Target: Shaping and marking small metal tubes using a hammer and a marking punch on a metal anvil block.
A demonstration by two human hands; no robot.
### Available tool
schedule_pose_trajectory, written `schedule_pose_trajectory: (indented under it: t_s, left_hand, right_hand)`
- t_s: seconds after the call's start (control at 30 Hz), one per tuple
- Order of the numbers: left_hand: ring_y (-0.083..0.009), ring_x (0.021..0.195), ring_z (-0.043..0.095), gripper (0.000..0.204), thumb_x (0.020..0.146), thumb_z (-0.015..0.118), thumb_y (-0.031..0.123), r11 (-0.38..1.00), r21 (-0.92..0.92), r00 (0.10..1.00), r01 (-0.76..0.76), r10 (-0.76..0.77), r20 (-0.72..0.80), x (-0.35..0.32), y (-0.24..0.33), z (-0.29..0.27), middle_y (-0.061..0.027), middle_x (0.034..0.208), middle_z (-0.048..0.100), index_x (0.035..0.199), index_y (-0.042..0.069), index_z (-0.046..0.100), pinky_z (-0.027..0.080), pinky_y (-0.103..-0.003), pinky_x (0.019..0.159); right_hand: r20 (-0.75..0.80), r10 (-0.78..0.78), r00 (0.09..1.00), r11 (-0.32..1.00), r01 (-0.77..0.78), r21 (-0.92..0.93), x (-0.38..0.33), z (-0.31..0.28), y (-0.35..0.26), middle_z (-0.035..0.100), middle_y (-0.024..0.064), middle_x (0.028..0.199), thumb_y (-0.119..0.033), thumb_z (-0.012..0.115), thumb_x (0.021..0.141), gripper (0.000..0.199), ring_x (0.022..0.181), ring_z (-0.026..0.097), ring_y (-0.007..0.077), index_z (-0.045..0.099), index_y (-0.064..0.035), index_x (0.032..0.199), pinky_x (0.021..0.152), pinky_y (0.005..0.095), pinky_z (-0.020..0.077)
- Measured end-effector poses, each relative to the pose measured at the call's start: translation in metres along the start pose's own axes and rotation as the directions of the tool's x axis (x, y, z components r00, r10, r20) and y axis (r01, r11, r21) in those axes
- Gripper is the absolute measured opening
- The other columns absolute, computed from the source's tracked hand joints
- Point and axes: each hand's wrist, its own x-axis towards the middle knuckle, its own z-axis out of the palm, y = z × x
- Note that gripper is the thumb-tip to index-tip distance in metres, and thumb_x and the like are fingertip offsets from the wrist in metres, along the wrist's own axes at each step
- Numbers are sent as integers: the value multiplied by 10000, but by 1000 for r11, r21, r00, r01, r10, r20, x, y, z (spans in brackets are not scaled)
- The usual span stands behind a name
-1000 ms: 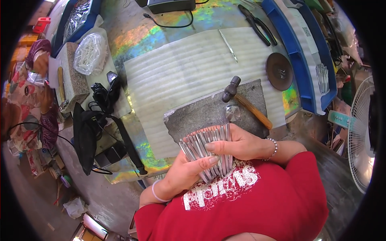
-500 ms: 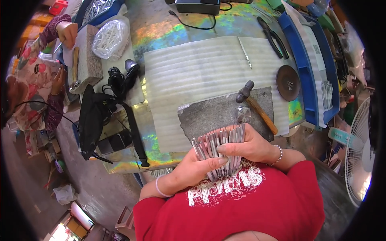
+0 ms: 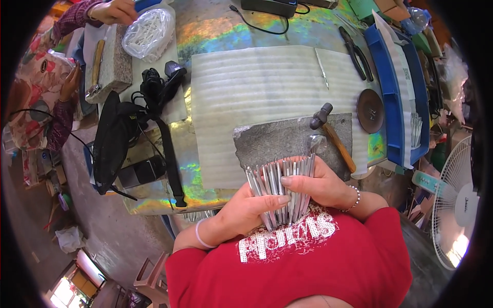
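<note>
Both hands hold a fanned bundle of thin silvery metal strips (image 3: 280, 177) close to my chest, above the near edge of the table. My left hand (image 3: 246, 210) grips the bundle from below with its thumb across the strips. My right hand (image 3: 318, 185) wraps around the bundle from the right side, fingers over the front. Just beyond the strips lies a grey stone slab (image 3: 287, 138) with a wooden-handled hammer (image 3: 331, 133) resting on it.
A white ribbed sheet (image 3: 257, 87) covers the shiny iridescent table (image 3: 200, 174). Pliers (image 3: 354, 51), a dark round disc (image 3: 370, 110) and a blue tray (image 3: 398, 97) lie right. A black bag (image 3: 115, 138), a bag of white pieces (image 3: 151, 31) and another person (image 3: 46, 82) are left. A fan (image 3: 457, 205) stands at right.
My view has shifted, so the table now sits higher and further right in the picture. Both hands keep hold of the strip bundle, which is fanned a little wider.
</note>
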Motion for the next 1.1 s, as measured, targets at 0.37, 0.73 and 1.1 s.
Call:
schedule_pose_trajectory:
  t_s: [0.37, 0.73, 1.1]
  left_hand:
    - [-163, 961, 594, 423, 880, 597, 67, 997, 32, 997, -75, 74, 26, -3, -5, -7, -74, 1064, 598, 1271, 17, 443, 489, -309, 833]
    - [-146, 973, 580, 362, 897, 512, 38, 1000, -9, 999, -23, 23, -44, -11, -3, -11, -67, 1074, 587, 1252, 7, 446, 480, -301, 834]
    - [-153, 993, 576, 359, 915, 514, 56, 993, -95, 996, -70, 74, 39, -9, -2, -9, -70, 1088, 577, 1261, 10, 431, 471, -310, 864]
  right_hand:
    - [-47, -26, 999, 995, 21, -95, 6, 11, -3, 647, 3, 878, -110, 571, 899, 169, 787, 557, 38, 639, 6, 1002, 668, 218, 472]
    - [-63, -52, 997, 995, 47, -82, 6, 15, 0, 636, -11, 844, -84, 569, 888, 159, 769, 542, 29, 642, 14, 989, 654, 215, 460]
    - [-108, -48, 993, 995, 38, -89, 11, 16, 2, 634, -5, 876, -63, 607, 862, 122, 792, 553, 38, 628, -3, 966, 675, 222, 470]
